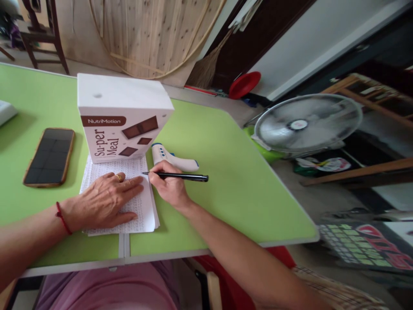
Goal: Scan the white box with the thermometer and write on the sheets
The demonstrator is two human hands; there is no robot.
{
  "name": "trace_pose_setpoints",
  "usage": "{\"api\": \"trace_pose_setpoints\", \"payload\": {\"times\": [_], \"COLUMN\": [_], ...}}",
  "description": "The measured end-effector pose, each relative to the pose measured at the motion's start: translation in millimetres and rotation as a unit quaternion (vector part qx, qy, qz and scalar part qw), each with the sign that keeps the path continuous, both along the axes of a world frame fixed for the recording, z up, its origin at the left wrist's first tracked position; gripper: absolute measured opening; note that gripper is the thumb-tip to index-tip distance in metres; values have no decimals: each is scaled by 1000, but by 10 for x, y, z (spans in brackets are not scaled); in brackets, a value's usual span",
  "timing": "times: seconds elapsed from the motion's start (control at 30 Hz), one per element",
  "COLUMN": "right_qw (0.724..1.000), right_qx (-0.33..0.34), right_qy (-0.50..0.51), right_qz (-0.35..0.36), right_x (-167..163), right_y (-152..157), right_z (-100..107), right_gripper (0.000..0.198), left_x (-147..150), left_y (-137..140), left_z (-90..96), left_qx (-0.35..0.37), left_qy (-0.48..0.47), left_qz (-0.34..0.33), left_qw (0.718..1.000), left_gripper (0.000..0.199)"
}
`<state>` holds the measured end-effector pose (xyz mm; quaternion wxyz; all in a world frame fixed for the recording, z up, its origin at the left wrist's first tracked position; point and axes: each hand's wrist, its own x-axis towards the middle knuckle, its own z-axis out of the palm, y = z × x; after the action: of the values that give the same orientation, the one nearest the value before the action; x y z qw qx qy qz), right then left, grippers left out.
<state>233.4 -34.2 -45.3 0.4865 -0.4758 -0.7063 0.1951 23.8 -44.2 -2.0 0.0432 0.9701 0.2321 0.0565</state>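
Note:
My left hand (111, 198) lies flat with fingers apart on a stack of paper sheets (145, 215) covered in small writing. A ring is on one finger and a red cord circles the wrist. In my right hand (169, 185) is a black pen (187, 176), pinched near its tip, which points left at the page's right side. Whether the tip touches the paper I cannot tell. A white box (119, 125) marked "NutriMotion" stands upright on the far part of the sheets. Just beyond my right hand lies a white and blue infrared thermometer (180, 162).
On the green table (226, 193), a smartphone (50, 157) in a brown case lies left of the box. Part of a white object (6, 112) shows at the left edge. Past the table's right side stands a fan (306, 125); a wooden chair (41, 34) is at the far left.

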Motion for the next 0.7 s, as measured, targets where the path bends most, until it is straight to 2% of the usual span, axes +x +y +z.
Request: {"api": "trace_pose_setpoints", "payload": {"times": [0.4,0.7], "right_qw": [1000,1000], "right_qx": [-3,-9], "right_qy": [11,9], "right_qz": [-18,-4], "right_x": [-4,11], "right_y": [3,9], "right_z": [-11,-10], "right_gripper": [11,12], "left_x": [-13,-18], "left_y": [-11,-5], "left_z": [14,-5], "left_qx": [-6,0], "left_qy": [6,4], "left_qz": [-1,1], "left_qw": [1000,1000], "left_gripper": [47,46]}}
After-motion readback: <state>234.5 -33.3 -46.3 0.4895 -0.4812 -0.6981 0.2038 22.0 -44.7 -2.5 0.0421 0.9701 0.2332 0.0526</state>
